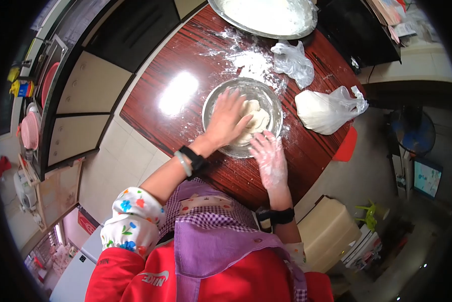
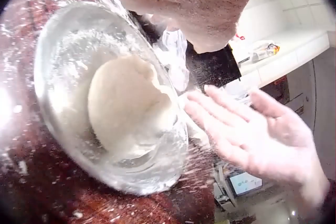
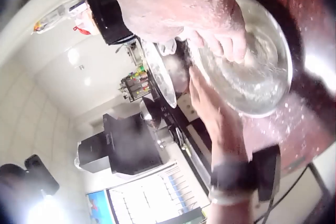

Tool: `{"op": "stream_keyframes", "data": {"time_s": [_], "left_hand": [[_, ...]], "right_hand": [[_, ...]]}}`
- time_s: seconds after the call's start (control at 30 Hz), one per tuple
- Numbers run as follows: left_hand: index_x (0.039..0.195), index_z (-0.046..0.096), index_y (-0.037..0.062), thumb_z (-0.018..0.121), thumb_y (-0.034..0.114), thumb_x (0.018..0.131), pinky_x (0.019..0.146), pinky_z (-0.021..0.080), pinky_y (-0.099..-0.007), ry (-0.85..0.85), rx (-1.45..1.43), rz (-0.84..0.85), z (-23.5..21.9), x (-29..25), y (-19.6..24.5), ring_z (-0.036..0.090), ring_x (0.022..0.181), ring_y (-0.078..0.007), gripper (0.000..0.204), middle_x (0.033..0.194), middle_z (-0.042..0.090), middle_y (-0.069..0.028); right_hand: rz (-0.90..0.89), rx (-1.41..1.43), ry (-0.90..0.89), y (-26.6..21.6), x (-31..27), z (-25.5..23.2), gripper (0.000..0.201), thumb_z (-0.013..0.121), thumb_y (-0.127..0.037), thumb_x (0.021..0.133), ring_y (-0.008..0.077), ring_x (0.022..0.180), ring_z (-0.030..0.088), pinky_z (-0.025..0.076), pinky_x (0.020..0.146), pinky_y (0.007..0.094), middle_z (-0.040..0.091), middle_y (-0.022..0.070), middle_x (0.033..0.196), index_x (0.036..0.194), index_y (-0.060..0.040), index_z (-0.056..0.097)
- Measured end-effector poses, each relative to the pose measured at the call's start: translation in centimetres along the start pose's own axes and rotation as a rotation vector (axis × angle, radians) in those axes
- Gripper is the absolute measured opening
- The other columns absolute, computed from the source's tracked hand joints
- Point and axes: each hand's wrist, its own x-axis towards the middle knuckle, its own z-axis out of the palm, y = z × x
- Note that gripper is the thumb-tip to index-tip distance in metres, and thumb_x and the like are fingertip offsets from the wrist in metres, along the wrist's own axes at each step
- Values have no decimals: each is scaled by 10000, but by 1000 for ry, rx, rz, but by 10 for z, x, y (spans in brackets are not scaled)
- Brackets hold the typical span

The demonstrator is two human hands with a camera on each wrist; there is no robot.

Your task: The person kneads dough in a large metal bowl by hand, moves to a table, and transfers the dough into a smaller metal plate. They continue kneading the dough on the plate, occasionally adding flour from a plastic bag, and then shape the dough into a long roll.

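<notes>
A pale lump of dough [image 2: 128, 106] lies in a round metal bowl [image 1: 209, 103] dusted with flour. Over the bowl's left part, my left hand [image 1: 228, 121] spreads its fingers, with the thumb overlapping the dough [image 1: 258, 120] in the head view. My right hand [image 1: 271, 158], coated in flour, is at the near right rim with its fingers extended toward the dough. The left wrist view shows that right hand [image 2: 257, 134] with straight fingers beside the bowl. Left fingertips are hidden in that view behind the hand's own back.
Loose flour [image 1: 253, 65] covers the red-brown table [image 1: 150, 95] beyond the bowl. A large metal basin [image 1: 266, 17] of flour stands at the far edge. To the right are a crumpled plastic bag [image 1: 295, 63] and a tied bag with white contents [image 1: 324, 110]. A red stool [image 1: 345, 146] shows below.
</notes>
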Motion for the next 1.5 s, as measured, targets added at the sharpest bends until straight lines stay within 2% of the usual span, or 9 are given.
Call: {"op": "stream_keyframes", "data": {"time_s": [0.13,0.47,0.6,0.77,0.87,1.0,1.13,1.27,1.5], "left_hand": [[1381,234,-74,725,528,691,1109,214,-484,-150,-30,15,2,-38,11,178,1358,-439,1039,1424,230,-311],[1310,397,-42,778,194,702,1000,381,-413,94,-196,-87,40,-26,-5,455,1169,-362,755,1285,457,-248],[1213,521,-17,677,237,855,758,515,-235,-221,-1134,-484,-1,-9,-20,610,864,-114,467,1008,643,-79],[1301,390,-12,448,272,975,771,571,-352,-424,-1809,-617,-22,-21,-19,644,900,-230,436,1153,580,-153],[1326,365,-18,460,330,965,798,571,-402,-469,-1955,-603,-14,-36,-15,627,971,-289,510,1196,559,-187],[1399,272,55,400,355,980,869,524,-505,-438,-1958,-669,-34,-32,7,512,1168,-325,530,1354,420,-185],[1430,235,79,463,522,917,894,488,-482,-41,-1621,-787,-48,-18,24,486,1201,-305,715,1418,341,-178],[1278,470,-11,552,454,905,789,507,-288,-105,-1116,-694,-40,-10,28,599,941,-163,601,1120,594,-117],[975,609,-5,481,359,967,621,461,-222,224,-1414,-757,-38,-10,53,545,716,-66,386,841,613,-29]], "right_hand": [[-73,-61,224,2,16,-52,409,460,-323,953,241,1054,530,411,929,385,541,155,1165,1227,-19,461],[-150,-226,270,8,24,-48,434,540,-258,929,240,1060,537,422,962,362,542,179,1156,1231,32,424],[-119,-206,235,1,25,-47,432,512,-270,944,263,1127,505,396,995,382,492,178,1221,1245,25,422],[-162,-231,65,-10,38,-14,677,413,-543,930,321,1335,270,241,1076,491,265,156,1445,1435,-120,255],[-410,-349,-139,-13,56,16,721,578,-442,888,259,1324,276,253,1079,416,291,152,1428,1408,-38,284],[-398,-378,77,-22,55,40,618,699,-135,823,192,1115,493,412,958,318,493,144,1246,1314,48,371],[-544,-476,184,-16,45,48,470,710,-77,801,177,1018,544,447,898,296,562,135,1145,1193,74,497],[-693,-774,181,-19,26,58,376,690,-108,824,184,987,559,453,873,309,604,145,1069,1126,68,553],[-807,-812,220,-41,15,70,305,516,-205,937,252,944,581,455,835,362,605,168,1009,1077,59,572]]}}
